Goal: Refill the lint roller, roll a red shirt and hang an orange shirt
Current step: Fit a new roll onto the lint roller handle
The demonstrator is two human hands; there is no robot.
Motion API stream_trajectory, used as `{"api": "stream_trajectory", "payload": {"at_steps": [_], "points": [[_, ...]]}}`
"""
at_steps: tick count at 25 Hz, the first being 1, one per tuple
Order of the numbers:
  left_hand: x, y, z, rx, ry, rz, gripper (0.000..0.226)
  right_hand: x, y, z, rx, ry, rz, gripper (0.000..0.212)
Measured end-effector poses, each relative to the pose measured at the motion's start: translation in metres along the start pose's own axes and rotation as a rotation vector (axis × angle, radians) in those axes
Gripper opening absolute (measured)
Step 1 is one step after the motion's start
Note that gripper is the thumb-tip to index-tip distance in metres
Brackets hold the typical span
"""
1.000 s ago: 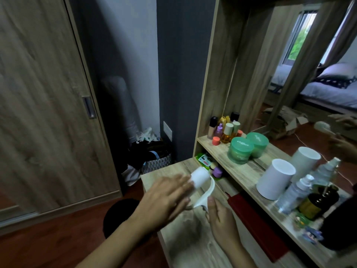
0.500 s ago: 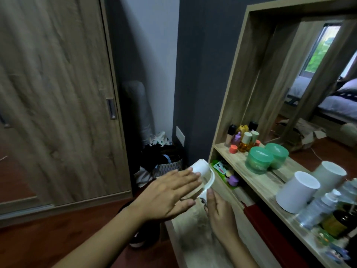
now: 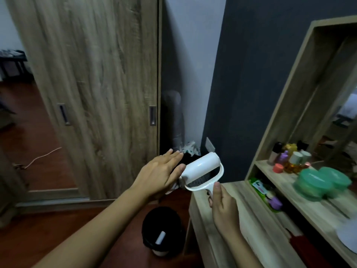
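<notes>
My right hand grips the handle of a white lint roller, holding it up above the left end of the wooden dresser top. A white roll sits on the roller's frame. My left hand is flat with fingers straight, its palm pressed against the roll's left end. No red or orange shirt is in view.
A black bin with a white tube inside stands on the red-brown floor below the roller. Wooden sliding wardrobe doors fill the left. A shelf with bottles and green jars and a mirror are at the right. A bag of clutter sits in the corner.
The view has swung left and down, away from the mirror toward the wardrobe. Both hands lifted the roller off the dresser top; the left palm stays against the roll's end.
</notes>
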State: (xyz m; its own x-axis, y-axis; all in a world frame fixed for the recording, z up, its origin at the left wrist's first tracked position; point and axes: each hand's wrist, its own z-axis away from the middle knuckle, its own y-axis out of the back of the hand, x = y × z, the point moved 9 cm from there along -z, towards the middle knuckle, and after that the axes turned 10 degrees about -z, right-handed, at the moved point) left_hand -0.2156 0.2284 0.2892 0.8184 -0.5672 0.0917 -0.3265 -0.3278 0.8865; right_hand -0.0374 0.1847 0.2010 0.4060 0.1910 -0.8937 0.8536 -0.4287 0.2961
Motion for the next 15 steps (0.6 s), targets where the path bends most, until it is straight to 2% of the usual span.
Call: {"api": "stream_trajectory", "payload": {"at_steps": [4, 8, 15], "points": [[-0.062, -0.002, -0.033, 0.007, 0.07, -0.011, 0.047, -0.005, -0.044, -0.05, -0.014, -0.01, -0.037, 0.051], [-0.128, -0.027, -0.081, 0.004, 0.124, -0.031, 0.047, 0.009, -0.086, -0.117, -0.009, -0.001, -0.09, 0.063], [-0.238, -0.086, -0.18, -0.119, 0.202, -0.122, 0.051, 0.021, -0.164, -0.261, -0.077, 0.002, -0.103, 0.044]]}}
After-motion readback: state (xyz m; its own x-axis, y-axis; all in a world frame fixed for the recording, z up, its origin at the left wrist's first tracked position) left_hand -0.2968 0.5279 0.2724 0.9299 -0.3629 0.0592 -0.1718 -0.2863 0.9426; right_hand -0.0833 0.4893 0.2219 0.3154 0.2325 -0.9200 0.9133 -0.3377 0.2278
